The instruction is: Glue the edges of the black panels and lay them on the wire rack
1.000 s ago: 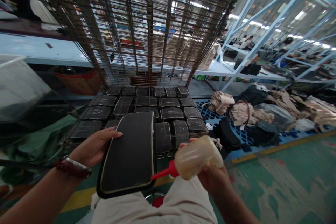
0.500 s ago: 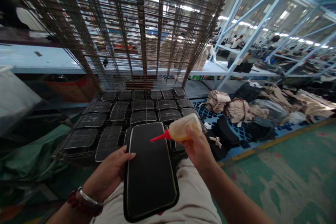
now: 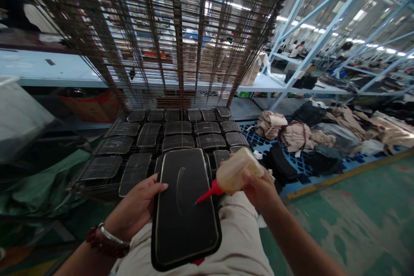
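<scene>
My left hand grips the left edge of a black rounded rectangular panel, thumb on top and fingers underneath. The panel rests over my lap, and a pale line of glue runs round its border. A curved wet streak marks its upper middle. In my right hand is a translucent squeeze bottle of yellowish glue, tilted down to the left. Its red nozzle tip points at the panel's middle, close to the surface; whether it touches I cannot tell.
Several similar black panels lie in rows on a wire rack in front of me. More wire racks slope up behind them. Bundles of beige fabric and dark pieces sit on a blue pallet at right. Green cloth hangs at left.
The glue bottle has moved down and slightly right over the panel. A curved wet streak now shows on the panel's upper middle. My left hand keeps its hold.
</scene>
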`<state>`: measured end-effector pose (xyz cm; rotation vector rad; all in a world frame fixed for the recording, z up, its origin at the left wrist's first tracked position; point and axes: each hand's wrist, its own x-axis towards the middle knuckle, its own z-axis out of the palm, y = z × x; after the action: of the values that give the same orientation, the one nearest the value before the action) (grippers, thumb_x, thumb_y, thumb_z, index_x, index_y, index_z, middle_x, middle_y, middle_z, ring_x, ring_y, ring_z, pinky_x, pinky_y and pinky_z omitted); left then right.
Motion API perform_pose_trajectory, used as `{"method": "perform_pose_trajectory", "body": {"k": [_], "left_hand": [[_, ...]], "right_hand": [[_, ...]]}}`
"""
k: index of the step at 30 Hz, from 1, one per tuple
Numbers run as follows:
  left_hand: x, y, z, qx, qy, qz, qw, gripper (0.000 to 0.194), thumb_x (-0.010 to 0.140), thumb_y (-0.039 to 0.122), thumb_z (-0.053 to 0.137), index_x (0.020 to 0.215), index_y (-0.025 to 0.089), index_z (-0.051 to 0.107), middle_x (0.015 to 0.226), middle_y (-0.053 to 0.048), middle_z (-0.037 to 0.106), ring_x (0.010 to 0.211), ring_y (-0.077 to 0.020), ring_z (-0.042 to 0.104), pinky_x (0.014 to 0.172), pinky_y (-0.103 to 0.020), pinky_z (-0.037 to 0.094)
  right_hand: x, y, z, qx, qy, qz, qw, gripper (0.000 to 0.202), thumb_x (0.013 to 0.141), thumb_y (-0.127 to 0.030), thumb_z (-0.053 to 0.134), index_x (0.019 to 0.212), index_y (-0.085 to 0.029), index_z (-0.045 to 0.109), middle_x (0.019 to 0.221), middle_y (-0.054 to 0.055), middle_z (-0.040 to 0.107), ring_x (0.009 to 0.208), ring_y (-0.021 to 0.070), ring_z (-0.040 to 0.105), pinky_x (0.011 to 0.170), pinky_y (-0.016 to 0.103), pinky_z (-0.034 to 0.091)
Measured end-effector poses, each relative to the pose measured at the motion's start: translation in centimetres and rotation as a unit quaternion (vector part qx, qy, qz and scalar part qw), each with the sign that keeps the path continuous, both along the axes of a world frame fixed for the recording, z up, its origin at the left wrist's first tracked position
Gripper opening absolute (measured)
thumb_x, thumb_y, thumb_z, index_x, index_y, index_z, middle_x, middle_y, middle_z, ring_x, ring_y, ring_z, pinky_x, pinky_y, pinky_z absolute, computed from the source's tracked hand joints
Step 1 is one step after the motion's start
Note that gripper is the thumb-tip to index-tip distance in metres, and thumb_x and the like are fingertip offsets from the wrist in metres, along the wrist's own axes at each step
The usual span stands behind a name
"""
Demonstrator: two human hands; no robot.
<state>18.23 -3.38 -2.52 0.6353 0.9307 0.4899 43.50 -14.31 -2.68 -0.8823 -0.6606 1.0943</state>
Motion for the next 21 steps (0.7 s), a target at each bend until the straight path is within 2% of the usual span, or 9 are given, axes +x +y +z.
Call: {"method": "perform_pose_trajectory", "body": {"k": [3,5,7,10,13,15,17,19,21], "left_hand": [[0.3,0.0,-0.2,-0.005,-0.008,-0.007,1.0,0.024,0.073,0.008,0.073,0.097,0.013,0.072,0.089,-0.014,0.08,0.074,-0.0273,0.076,0.068,-0.037,0.064],[0.5,0.1,-0.3,-0.013,-0.006,-0.007,1.0,0.026,0.072,0.009,0.074,0.097,0.014,0.072,0.088,-0.013,0.08,0.074,-0.0283,0.076,0.067,-0.038,0.064],[0.6,0.4,-0.3,-0.015,0.005,0.007,1.0,0.025,0.071,0.008,0.073,0.095,0.014,0.072,0.086,-0.013,0.08,0.072,-0.0283,0.076,0.065,-0.038,0.064],[0.7,1.1,-0.5,-0.013,0.03,0.038,0.999,0.02,0.073,0.004,0.068,0.09,0.014,0.072,0.08,-0.011,0.079,0.065,-0.0256,0.075,0.06,-0.035,0.063],[0.8,2.0,-1.0,-0.017,0.056,0.061,0.996,0.016,0.076,0.002,0.065,0.084,0.014,0.072,0.076,-0.009,0.078,0.059,-0.0221,0.072,0.056,-0.032,0.062],[0.9,2.6,-1.7,-0.012,0.066,0.081,0.994,0.016,0.076,0.001,0.065,0.082,0.014,0.071,0.073,-0.007,0.077,0.06,-0.021,0.072,0.055,-0.03,0.061],[0.9,3.4,-2.9,-0.005,0.074,0.096,0.993,0.017,0.075,0.0,0.065,0.082,0.015,0.07,0.072,-0.006,0.077,0.06,-0.0206,0.073,0.054,-0.028,0.061],[0.9,4.6,-4.5,0.002,0.081,0.106,0.991,0.016,0.076,-0.001,0.065,0.081,0.014,0.068,0.073,-0.006,0.077,0.059,-0.02,0.072,0.054,-0.029,0.061],[0.9,6.2,-6.6,0.007,0.094,0.126,0.988,0.016,0.078,-0.002,0.063,0.082,0.014,0.066,0.073,-0.007,0.077,0.06,-0.0204,0.073,0.057,-0.03,0.062]], "right_hand": [[0.6,1.2,-0.1,0.026,-0.014,-0.062,0.998,0.053,0.068,-0.039,0.089,0.115,-0.02,0.071,0.101,0.011,0.078,0.104,0.0331,0.07,0.097,0.05,0.053],[0.2,1.5,-0.3,0.035,-0.025,-0.066,0.997,0.056,0.069,-0.039,0.089,0.117,-0.021,0.069,0.104,0.011,0.077,0.107,0.0327,0.069,0.098,0.049,0.053],[-0.5,1.3,-0.6,0.034,-0.026,-0.047,0.998,0.054,0.07,-0.04,0.089,0.116,-0.021,0.07,0.107,0.011,0.077,0.105,0.0315,0.07,0.096,0.046,0.054],[-1.5,0.4,-1.2,0.002,0.003,0.016,1.0,0.054,0.067,-0.039,0.091,0.113,-0.018,0.072,0.106,0.013,0.077,0.096,0.0304,0.073,0.087,0.042,0.059],[-1.3,0.2,-1.8,-0.079,0.115,0.025,0.99,0.05,0.065,-0.035,0.092,0.105,-0.012,0.073,0.099,0.016,0.078,0.088,0.0295,0.075,0.078,0.038,0.062],[-0.3,0.7,-1.9,-0.125,0.247,-0.033,0.96,0.039,0.07,-0.03,0.089,0.1,-0.012,0.072,0.096,0.014,0.078,0.083,0.026,0.075,0.068,0.031,0.063],[1.3,1.4,-1.9,-0.122,0.363,-0.105,0.918,0.026,0.081,-0.026,0.081,0.1,-0.012,0.071,0.095,0.012,0.078,0.079,0.0228,0.075,0.053,0.023,0.058],[3.1,1.8,-1.8,-0.089,0.429,-0.163,0.884,0.018,0.092,-0.025,0.067,0.105,-0.014,0.07,0.096,0.012,0.077,0.079,0.0227,0.073,0.045,0.02,0.053],[4.9,1.7,-2.1,-0.058,0.458,-0.213,0.861,0.019,0.097,-0.025,0.058,0.11,-0.016,0.069,0.098,0.011,0.076,0.082,0.0246,0.073,0.044,0.022,0.054]]}}
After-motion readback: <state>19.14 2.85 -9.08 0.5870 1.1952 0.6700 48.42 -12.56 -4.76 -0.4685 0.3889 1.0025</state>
